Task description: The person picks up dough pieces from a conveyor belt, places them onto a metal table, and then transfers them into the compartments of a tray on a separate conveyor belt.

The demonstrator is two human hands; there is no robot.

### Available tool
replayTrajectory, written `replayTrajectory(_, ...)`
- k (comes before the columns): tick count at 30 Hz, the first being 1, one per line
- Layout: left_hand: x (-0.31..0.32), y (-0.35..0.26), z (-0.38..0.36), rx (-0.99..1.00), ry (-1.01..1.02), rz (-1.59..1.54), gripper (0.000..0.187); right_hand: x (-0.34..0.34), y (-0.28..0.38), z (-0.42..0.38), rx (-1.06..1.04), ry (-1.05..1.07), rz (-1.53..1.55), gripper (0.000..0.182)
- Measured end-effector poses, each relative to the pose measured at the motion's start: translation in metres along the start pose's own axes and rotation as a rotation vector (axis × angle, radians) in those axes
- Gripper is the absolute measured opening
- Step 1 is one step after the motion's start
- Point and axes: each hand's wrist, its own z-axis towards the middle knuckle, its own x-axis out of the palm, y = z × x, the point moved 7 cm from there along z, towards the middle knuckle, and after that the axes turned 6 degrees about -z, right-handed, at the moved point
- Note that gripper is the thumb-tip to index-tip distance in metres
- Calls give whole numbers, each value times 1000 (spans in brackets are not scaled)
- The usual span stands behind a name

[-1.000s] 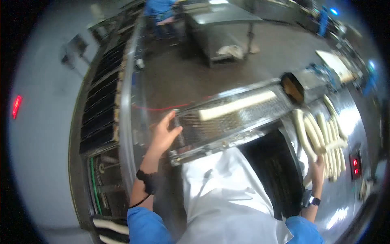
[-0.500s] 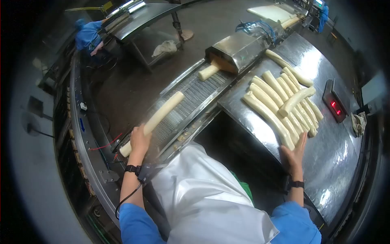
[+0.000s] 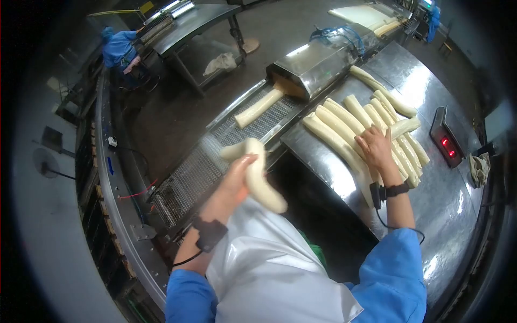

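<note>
My left hand (image 3: 237,175) is closed around the middle of a pale, thick dough log (image 3: 265,188), lifted between the conveyor and my apron. The log droops and bends, one end toward the conveyor and the other toward me. On the steel table, my right hand (image 3: 376,148) lies with fingers spread over a row of dough logs (image 3: 328,134). Its fingertips are at the near end of a dough log lying crosswise (image 3: 405,126) on top of the row; that end is partly hidden by the hand.
Another dough log (image 3: 259,107) lies on the mesh conveyor (image 3: 186,180), at the opening of a metal machine housing (image 3: 318,59). A red-lit digital display (image 3: 447,142) stands on the steel table (image 3: 447,215). A person in blue (image 3: 119,48) works at the far left.
My left hand has lifted a dough log off the conveyor and moved right. My right hand has moved from the row's near end up onto the logs. The machine's log has come further out.
</note>
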Motion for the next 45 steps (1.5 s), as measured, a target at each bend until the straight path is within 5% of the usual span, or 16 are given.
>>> replayTrajectory(2,40,16,3,-25,79,-16,43,-4,-19,7,47,240,-159,53)
replayTrajectory(4,55,31,11,-10,116,-126,39,16,-70,-1,-30,118,-220,55)
replayTrajectory(7,77,48,23,-55,117,-184,31,-6,-104,-26,295,354,-360,57)
replayTrajectory(10,109,82,36,-105,236,-135,28,-15,-115,-41,435,265,-261,53)
replayTrajectory(13,116,139,56,-195,336,-260,30,14,-98,-66,236,42,-72,53)
replayTrajectory(17,133,163,41,-247,471,-126,75,19,-83,-92,226,-45,-77,58)
replayTrajectory(19,129,167,36,-235,429,-125,76,15,-85,-92,280,-28,-63,58)
replayTrajectory(21,128,167,35,-165,488,-158,75,44,-104,-102,604,508,620,52)
replayTrajectory(22,122,167,38,-142,482,-163,75,55,-118,-103,702,592,769,54)
replayTrajectory(24,118,167,40,-169,546,-263,72,41,-112,-82,498,86,966,56)
replayTrajectory(25,120,161,33,-211,494,-264,71,39,-99,-73,454,96,968,56)
replayTrajectory(27,120,163,32,-191,506,-281,66,40,-63,-56,447,70,1703,46)
replayTrajectory(30,106,166,37,-199,445,-247,58,93,-61,-59,664,334,1795,48)
replayTrajectory(34,66,137,32,-139,289,-103,53,116,2,-67,664,826,1740,57)
replayTrajectory(38,22,87,-14,-53,244,-152,55,100,86,-61,487,698,1632,65)
replayTrajectory(45,-86,5,-204,423,-79,-360,53,-1,321,-86,102,1052,1593,58)
